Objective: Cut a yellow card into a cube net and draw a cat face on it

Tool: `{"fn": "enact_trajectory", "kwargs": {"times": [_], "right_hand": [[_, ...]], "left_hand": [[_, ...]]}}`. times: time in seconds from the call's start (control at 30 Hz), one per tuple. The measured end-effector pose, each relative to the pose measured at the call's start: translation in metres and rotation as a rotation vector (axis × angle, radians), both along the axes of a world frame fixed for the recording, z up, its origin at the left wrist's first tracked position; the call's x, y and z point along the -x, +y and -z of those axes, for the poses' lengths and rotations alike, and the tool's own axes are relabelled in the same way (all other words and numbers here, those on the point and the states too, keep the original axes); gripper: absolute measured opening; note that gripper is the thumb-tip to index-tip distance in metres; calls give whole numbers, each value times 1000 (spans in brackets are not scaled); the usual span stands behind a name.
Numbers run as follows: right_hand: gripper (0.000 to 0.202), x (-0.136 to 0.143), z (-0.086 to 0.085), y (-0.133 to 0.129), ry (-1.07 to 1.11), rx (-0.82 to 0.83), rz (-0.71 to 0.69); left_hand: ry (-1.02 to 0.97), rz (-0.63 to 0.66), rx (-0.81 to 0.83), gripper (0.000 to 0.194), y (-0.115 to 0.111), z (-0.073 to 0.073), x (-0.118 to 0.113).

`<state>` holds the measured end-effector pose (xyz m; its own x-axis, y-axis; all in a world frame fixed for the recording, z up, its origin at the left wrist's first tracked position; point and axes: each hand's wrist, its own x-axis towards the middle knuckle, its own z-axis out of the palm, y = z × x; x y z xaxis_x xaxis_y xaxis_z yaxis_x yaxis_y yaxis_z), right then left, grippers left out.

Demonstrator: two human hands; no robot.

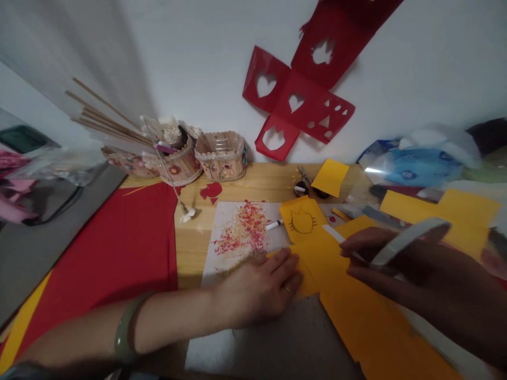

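A yellow paper cutout (352, 295) with several joined panels lies in front of me; its upper panel bears a pencil-drawn round shape (301, 220) with pointed tips and side strokes. My left hand (263, 287) presses down on its left flap, fingers bent and close together, their tips on the paper. Over the right side, my right hand (400, 279) holds a roll of white tape (410, 243), seen edge-on. A short white strip (333, 233) sticks out past my pinched fingertips, above the yellow paper. Some fingers of the right hand are hidden behind the roll.
Red and yellow scraps (249, 227) cover a white sheet. Red paper (130, 248) lies left. Decorated baskets (221, 158), scissors (303, 184) and a yellow square (330, 177) stand or lie behind. A red cutout (295, 100) hangs on the wall. A blue packet (420, 166) is at right.
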<state>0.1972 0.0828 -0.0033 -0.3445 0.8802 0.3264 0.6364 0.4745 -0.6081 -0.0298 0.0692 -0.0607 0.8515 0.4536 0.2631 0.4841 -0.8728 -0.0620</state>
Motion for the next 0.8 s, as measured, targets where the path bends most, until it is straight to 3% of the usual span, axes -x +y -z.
{"fn": "enact_trajectory", "kwargs": {"times": [0.1,0.17,0.43,0.67,0.8], "right_hand": [[18,6,6,3,101,163,28],[13,10,16,5,90,162,13],[23,13,38,8,-249,-214,-161],[20,8,43,5,-410,-352,-201],[25,-8,56,3,-484,-423,-257]], "left_hand": [[-6,-4,3,28,0,0,0],[-13,1,6,28,-1,0,0],[22,-14,5,31,-2,-1,-1],[42,-18,8,36,-1,-4,-1],[14,-25,-9,38,-1,-5,-1]]}}
